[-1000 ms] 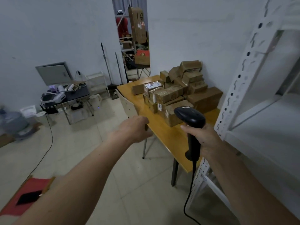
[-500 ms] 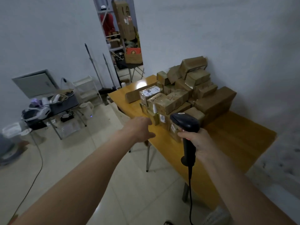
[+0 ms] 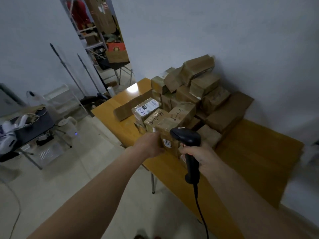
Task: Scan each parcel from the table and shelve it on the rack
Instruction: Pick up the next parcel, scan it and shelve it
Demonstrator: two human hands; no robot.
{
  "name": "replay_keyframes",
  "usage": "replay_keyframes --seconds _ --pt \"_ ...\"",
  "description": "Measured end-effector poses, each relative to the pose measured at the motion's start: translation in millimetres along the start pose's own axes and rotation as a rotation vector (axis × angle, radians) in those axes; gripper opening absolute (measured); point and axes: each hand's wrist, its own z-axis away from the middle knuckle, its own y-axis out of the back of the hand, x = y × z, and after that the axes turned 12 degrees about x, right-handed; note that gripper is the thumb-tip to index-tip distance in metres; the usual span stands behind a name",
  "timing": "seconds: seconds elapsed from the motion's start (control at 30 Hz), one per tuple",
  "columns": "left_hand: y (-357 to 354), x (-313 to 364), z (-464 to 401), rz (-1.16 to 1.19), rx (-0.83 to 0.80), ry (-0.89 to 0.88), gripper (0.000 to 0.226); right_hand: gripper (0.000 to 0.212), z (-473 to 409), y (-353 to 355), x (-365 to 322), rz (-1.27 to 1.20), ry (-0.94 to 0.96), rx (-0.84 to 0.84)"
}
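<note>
the right hand (image 3: 201, 155) wraps its grip round the handle of a black plastic corded barcode scanner (image 3: 187, 140). the left hand (image 3: 149, 146) touches the side of a brown taped cardboard parcel (image 3: 168, 135) on the yellow wooden table (image 3: 255, 157); whether its grip closes i cannot tell. that parcel's white label reads "6009". neighbouring parcels carry handwritten "4-34" and "5-5-9", piled against the wall.

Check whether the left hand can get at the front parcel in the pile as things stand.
Probably yes: the left hand already touches the front parcel at the table edge, nothing between them; the scanner sits beside.
</note>
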Motion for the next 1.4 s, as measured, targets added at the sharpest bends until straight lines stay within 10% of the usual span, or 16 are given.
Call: replay_keyframes --seconds 0.8,0.97,1.13,1.4 --pt "-86.4 -13.3 -148.0 0.162 0.033 -0.100 0.113 0.020 -45.9 -78.2 -2.1 -0.274 -0.197 0.561" --pt "-72.2 -19.7 -143.3 0.687 -0.180 0.121 0.103 0.018 -35.8 -71.1 2.1 -0.298 -0.199 0.637" --pt "-60.1 -36.9 -117.2 1.470 -0.830 0.356 0.052 0.017 -22.5 -56.8 6.9 -0.358 -0.171 0.696" --pt "-69.4 -52.8 -79.3 1.722 -1.304 0.178 0.067 0.021 -5.6 -49.7 15.0 -0.380 -0.119 0.613"
